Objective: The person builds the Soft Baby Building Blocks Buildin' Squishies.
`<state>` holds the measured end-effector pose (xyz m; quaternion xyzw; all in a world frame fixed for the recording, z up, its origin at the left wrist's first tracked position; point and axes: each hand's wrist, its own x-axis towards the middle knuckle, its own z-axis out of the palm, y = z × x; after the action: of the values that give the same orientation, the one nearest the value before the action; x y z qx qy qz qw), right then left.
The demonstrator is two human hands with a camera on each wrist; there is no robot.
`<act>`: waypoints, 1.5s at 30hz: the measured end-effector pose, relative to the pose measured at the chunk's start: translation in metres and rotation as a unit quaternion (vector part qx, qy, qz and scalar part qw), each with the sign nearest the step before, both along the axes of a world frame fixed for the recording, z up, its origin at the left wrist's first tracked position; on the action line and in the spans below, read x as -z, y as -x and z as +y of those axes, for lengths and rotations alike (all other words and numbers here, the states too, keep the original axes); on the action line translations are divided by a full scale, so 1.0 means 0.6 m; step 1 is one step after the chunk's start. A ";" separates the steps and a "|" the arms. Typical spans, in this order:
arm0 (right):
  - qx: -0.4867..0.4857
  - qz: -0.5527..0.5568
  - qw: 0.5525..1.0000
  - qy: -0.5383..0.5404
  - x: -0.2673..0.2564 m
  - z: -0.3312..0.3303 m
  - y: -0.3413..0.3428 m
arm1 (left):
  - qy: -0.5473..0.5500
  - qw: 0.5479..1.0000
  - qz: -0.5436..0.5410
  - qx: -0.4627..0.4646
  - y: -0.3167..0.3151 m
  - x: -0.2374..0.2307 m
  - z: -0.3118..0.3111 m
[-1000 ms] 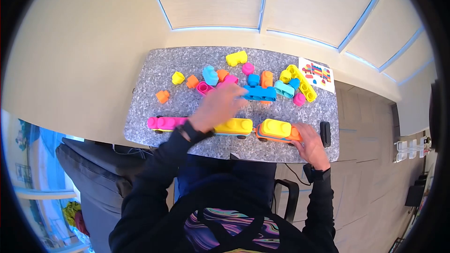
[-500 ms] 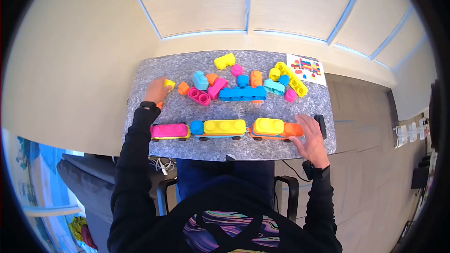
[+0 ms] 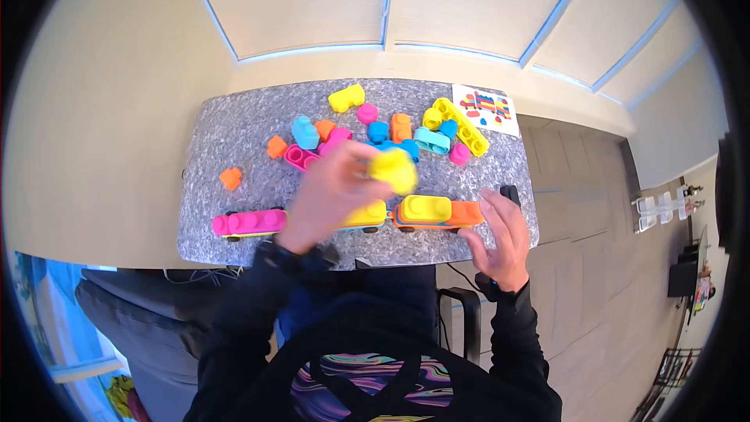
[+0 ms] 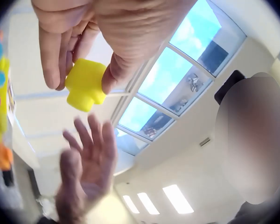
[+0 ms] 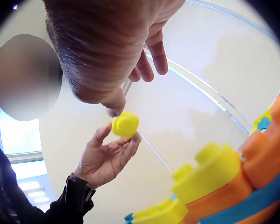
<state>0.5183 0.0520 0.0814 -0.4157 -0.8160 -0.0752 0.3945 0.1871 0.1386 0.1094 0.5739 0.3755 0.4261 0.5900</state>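
L hand [image 3: 326,191] fingers part-closed, pinching yellow blk [image 3: 394,171]; R hand [image 3: 504,242] fingers open, empty, near train [image 3: 366,217] w/ blks on; loose blks [image 3: 305,133] beyond L fingers unfitted.

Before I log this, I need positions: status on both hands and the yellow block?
Left hand pinching yellow block, held aloft. Right hand open, empty, near the train's orange end. Left hand hides part of middle car.

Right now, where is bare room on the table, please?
The far left corner, beyond the leftmost orange blocks, is bare; so is the patch between the right pink block and the train's orange end. The middle, around the small blue block, is crowded.
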 end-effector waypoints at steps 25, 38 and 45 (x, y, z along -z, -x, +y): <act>-0.003 -0.050 0.975 0.216 0.017 0.026 -0.038 | 0.047 0.997 0.056 0.022 0.045 0.116 -0.132; -0.029 -0.067 0.970 0.232 0.036 0.044 -0.031 | 0.061 0.991 0.086 -0.083 0.124 0.174 -0.195; -0.021 -0.052 0.971 0.234 0.046 0.040 -0.034 | 0.063 0.991 0.089 -0.073 0.126 0.173 -0.195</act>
<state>0.5389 0.0762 0.0536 -0.4744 -0.8391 0.1042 0.2449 0.1113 0.0216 0.0058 0.5423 0.4939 0.3905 0.5563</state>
